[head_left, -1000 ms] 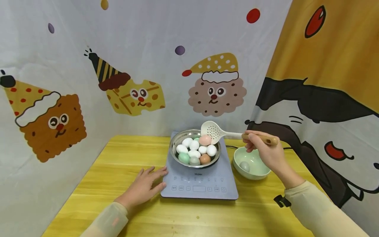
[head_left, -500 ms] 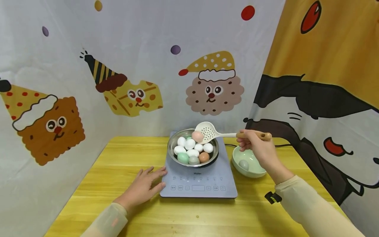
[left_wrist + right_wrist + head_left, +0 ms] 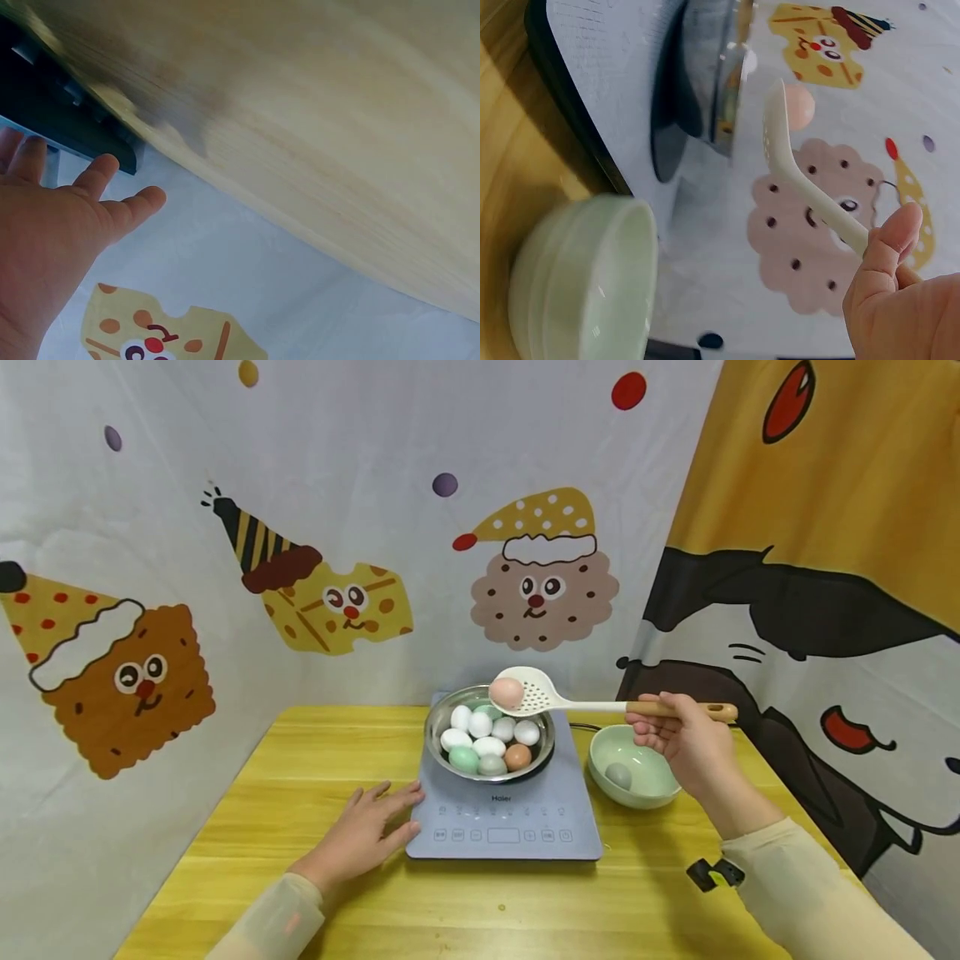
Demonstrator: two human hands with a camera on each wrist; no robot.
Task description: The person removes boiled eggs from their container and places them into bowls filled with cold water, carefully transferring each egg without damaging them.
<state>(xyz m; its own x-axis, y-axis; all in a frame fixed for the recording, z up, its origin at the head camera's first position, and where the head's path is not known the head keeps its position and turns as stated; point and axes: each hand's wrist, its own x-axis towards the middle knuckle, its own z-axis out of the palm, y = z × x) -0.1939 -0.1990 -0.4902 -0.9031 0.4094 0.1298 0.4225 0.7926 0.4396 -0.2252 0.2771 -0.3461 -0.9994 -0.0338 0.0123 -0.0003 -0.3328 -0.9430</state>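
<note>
My right hand (image 3: 686,739) grips the wooden handle of a white slotted spoon (image 3: 542,692) above a metal pan. A pinkish egg (image 3: 507,692) lies in the spoon's bowl, raised over the other eggs. In the right wrist view the same egg (image 3: 800,106) sits on the spoon, level with the pan's rim. White, green, grey and brown eggs (image 3: 489,747) fill the metal pan (image 3: 433,727), which stands on an induction cooker (image 3: 502,822). My left hand (image 3: 360,837) has its fingers spread, with the fingertips at the cooker's left edge.
A pale green bowl (image 3: 652,797) with one greyish egg (image 3: 618,775) stands right of the cooker, below my right hand. A dark cord (image 3: 584,727) runs behind the bowl. Printed curtains (image 3: 360,443) close off the table's (image 3: 315,739) back and sides.
The spoon first shifts left, then the pinkish egg rises in its bowl, clear of the other eggs. My right hand has moved back right with the handle level. The left hand stays put.
</note>
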